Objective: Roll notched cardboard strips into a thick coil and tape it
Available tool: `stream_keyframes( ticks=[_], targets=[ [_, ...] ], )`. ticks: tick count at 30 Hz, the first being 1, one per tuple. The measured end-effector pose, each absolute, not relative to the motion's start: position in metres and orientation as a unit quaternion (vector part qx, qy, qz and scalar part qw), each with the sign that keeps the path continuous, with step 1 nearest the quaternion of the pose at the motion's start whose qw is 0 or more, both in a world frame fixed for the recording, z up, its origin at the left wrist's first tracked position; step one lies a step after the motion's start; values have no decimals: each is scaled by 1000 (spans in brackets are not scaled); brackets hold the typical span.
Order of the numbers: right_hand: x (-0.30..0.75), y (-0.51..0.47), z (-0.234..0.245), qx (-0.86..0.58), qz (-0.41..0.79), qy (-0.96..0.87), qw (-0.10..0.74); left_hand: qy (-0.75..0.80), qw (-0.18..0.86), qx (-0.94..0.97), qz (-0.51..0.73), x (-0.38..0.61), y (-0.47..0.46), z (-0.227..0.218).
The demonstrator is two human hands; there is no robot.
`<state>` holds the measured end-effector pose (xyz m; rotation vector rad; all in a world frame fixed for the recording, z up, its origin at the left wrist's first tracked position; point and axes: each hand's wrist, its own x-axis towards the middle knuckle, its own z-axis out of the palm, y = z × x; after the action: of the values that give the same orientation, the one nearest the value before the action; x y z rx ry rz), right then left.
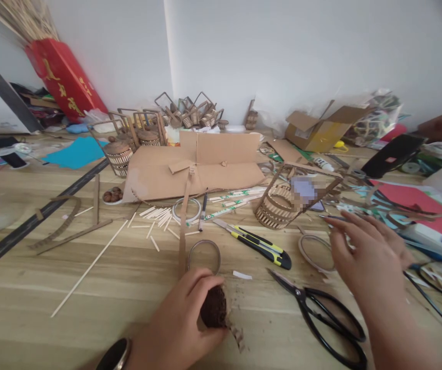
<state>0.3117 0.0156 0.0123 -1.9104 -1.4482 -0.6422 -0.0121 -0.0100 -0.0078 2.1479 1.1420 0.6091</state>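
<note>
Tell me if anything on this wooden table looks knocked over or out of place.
Yes: the brown slatted cardboard basket lies tipped on its side, near the right hand. Short pale wooden sticks lie scattered loose in front of the flattened brown cardboard sheet.

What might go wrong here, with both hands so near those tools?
The right hand hovers beside the black scissors; a careless sweep might catch their points. The yellow utility knife lies loose just beyond the hands, its metal tip seemingly exposed. The cardboard roll in the left hand trails a loose strip and may unwind.
</note>
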Motion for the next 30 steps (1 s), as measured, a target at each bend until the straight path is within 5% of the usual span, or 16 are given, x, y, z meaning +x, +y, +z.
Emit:
stream_keyframes(
  ticks=[3,10,19,30],
  targets=[
    [285,12,14,-618,-183,-683,343,440,342,786,267,-14,-8,-10],
    [209,-15,15,-390,197,-835,333,483,489,623,374,-20,0,-22],
    [185,-25,0,-347,117,-824,433,370,740,421,373,-17,8,-23],
    [185,-26,3,-339,114,-841,406,326,813,329,353,-14,11,-14]
  ],
)
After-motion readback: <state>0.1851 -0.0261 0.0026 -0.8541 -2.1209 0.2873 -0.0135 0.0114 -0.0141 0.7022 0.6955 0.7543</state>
